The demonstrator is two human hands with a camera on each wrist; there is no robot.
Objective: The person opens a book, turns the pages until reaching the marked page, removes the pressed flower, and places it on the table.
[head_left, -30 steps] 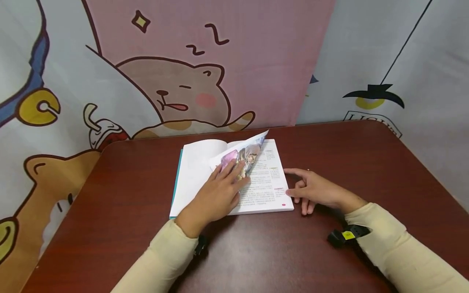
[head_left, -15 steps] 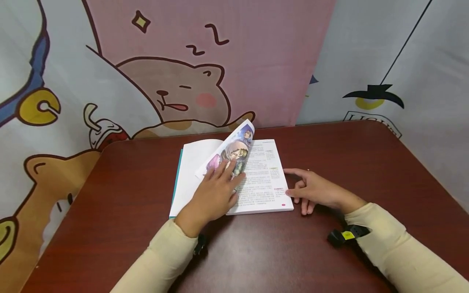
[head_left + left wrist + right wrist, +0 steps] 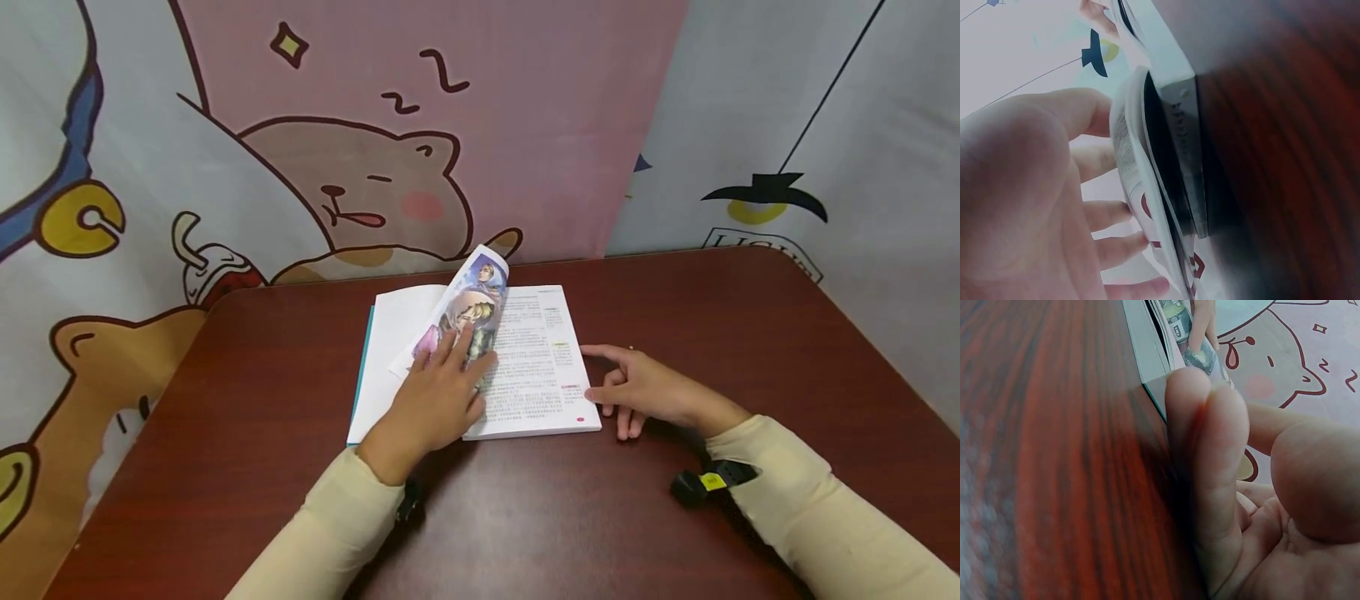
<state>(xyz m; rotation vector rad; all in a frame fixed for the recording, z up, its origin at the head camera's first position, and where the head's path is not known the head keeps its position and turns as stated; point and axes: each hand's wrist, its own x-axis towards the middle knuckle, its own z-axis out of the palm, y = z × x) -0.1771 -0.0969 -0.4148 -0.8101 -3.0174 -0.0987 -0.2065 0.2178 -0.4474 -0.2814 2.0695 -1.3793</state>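
Note:
An open book (image 3: 536,379) with a teal cover edge lies on the table. One leaf (image 3: 468,304) with a colour illustration stands curled up from its middle, leaning left. My left hand (image 3: 429,408) lies over this leaf with fingers spread and fairly straight. In the left wrist view its fingertips touch the curved paper (image 3: 1129,150). My right hand (image 3: 648,387) rests beside the book's right edge, index finger extended and thumb tip at the page edge. Its other fingers are bent below; in the right wrist view they are close to the book's corner (image 3: 1154,375).
The brown wooden table (image 3: 525,525) extends around the book on every side. Behind it hangs a cartoon-printed cloth (image 3: 555,133) with a sleeping bear. Black devices, such as the one on the right wrist (image 3: 708,483), are strapped below both sleeves.
The illustrated leaf has swung left and stands more upright, showing more of its picture. My left hand has slid slightly left with it. The right hand has stayed put.

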